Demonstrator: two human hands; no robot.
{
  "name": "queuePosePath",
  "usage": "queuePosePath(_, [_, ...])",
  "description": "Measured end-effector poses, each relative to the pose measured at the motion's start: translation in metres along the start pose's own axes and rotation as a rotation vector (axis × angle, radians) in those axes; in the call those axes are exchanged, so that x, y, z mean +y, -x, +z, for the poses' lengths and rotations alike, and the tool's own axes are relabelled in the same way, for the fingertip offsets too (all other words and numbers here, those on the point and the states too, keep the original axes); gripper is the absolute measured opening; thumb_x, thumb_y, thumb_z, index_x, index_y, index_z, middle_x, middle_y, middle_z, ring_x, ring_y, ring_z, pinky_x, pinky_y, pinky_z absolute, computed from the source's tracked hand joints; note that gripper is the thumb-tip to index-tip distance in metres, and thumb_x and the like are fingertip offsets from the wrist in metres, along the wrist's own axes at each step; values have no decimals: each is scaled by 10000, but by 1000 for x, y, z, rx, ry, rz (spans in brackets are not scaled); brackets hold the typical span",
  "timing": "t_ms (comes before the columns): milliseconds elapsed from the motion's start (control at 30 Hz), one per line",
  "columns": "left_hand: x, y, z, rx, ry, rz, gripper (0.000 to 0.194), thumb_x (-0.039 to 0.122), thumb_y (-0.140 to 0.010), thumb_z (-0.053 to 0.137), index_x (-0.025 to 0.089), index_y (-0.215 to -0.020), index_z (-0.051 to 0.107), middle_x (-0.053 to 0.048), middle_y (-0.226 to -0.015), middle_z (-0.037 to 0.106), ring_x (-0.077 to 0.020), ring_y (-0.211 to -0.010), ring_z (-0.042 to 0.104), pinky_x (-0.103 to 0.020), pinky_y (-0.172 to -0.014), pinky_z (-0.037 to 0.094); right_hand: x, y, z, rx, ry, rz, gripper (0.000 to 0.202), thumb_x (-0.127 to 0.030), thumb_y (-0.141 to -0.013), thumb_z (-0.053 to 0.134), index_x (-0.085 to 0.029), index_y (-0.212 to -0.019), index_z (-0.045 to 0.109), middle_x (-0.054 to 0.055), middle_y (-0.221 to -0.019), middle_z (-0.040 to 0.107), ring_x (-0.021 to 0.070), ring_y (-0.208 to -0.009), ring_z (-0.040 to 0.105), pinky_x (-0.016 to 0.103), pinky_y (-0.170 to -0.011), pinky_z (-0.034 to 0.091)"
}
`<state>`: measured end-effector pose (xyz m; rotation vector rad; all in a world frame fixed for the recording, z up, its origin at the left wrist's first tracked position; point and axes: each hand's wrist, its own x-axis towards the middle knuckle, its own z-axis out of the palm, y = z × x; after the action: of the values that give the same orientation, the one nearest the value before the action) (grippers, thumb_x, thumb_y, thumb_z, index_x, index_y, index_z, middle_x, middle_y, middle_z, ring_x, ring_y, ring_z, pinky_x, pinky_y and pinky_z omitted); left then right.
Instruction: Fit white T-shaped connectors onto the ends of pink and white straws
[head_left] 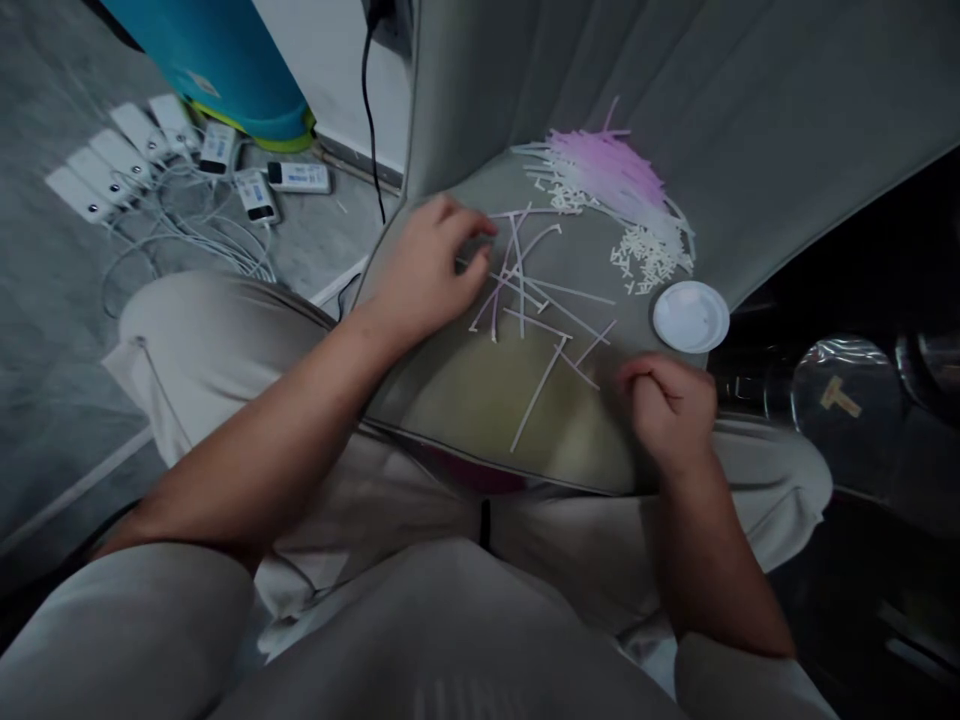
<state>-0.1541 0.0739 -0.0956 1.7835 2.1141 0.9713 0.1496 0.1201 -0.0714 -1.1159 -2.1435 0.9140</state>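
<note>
Over the left side of the grey seat (427, 400), my left hand (431, 265) has its fingers bent, with the thumb and index tips apart and nothing visible between them. Thin white and pinkish sticks (540, 385) lie crossed beside its fingertips, several with small white end pieces. My right hand (671, 408) is closed at the seat's right edge; whatever it may hold is hidden. A pile of pink and white sticks (611, 170) lies farther back. Small white connector pieces (646, 258) are heaped in front of it, near a shallow white dish (691, 316).
The grey backrest (675, 80) rises behind the pile. On the floor at left are several white adapters (101, 175) with tangled cables (199, 225), beside a blue container (217, 60). A black cord (367, 110) hangs by the seat. A shiny round transparent object (847, 400) stands at right.
</note>
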Motion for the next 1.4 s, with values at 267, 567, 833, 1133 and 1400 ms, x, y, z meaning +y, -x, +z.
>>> queuePosePath(267, [10,3,8,-327,-293,219,262,334,-963,613,254,-1153,774,-104,-1212,693,-326,-1150,622,-480,-919,503,17,-9,6,-314,401,-78,272,-226,-935,571,-272,-1103,781,68,-945,741,229,-826,683,355,-731,515])
queuePosePath(567, [22,-13,21,-326,-269,227,314,399,-943,638,175,-1126,762,-163,-1220,683,-373,-1208,608,-492,-951,460,26,-17,12,-320,432,-121,166,-308,-943,624,-258,-1011,767,73,-930,742,247,-861,671,356,-737,477])
queuePosePath(833, [32,-17,32,-437,-206,354,318,271,-971,499,148,-1012,789,-172,-1090,708,-330,-1111,637,-449,-906,471,24,-20,22,-216,350,-149,58,-234,-851,640,-226,-812,681,73,-901,700,218,-801,630,345,-714,460])
queuePosePath(1133, [39,-13,41,-193,383,0,182,214,-915,614,156,-1047,725,-62,-962,722,-185,-893,653,-324,-859,508,27,-20,15,119,-24,27,147,-321,-858,669,-262,-992,688,-13,-728,638,132,-551,475,281,-523,365])
queuePosePath(1400, [40,-8,33,-221,741,-313,208,185,-909,636,183,-1061,778,5,-769,658,-105,-668,547,-252,-671,457,29,-24,8,142,-505,228,282,-347,-798,614,-307,-1042,751,18,-868,730,96,-445,360,299,-438,284])
